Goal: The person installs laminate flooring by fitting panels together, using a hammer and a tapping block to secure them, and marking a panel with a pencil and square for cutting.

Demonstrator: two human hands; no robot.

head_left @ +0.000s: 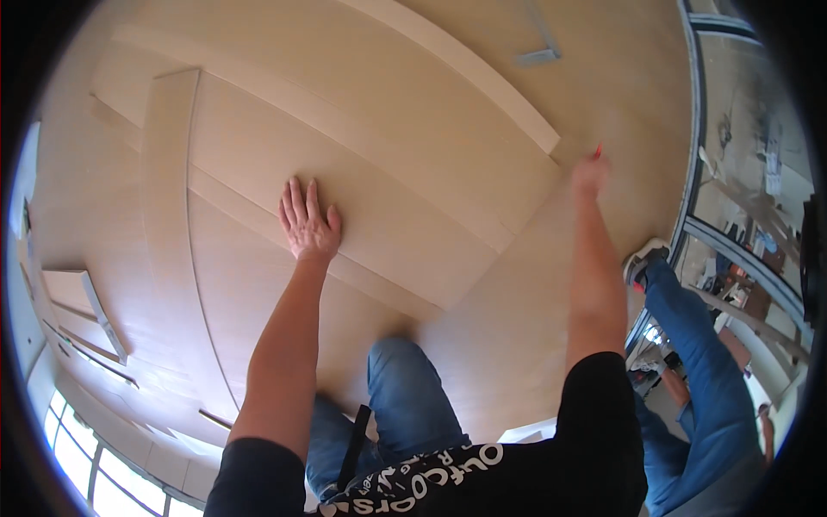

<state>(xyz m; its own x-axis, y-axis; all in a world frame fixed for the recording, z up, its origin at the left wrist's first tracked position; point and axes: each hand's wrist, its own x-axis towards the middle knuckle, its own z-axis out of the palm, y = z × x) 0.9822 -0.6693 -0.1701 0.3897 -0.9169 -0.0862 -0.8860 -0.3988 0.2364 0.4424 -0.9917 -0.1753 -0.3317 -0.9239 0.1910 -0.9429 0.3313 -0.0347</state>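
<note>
My left hand (310, 226) lies flat with its fingers spread on a large tan board (379, 202) made up of several long panels. My right hand (591, 177) is off the board's right corner, over the brown sheet (517, 345) beneath it. It is blurred, with fingers closed round a thin red thing (598, 152), perhaps a pen; only its red end shows. A narrow tan strip (482, 73) runs along the board's far edge to that corner. Another long strip (168, 164) lies across the panels left of my left hand.
A grey L-shaped square (538, 57) lies at the far right. A person's jeans leg and shoe (646, 258) come in on the right, beside a metal-framed opening (728, 241) with clutter beyond. Offcut boards (86, 314) lie at left. My knee (401, 366) is by the near edge.
</note>
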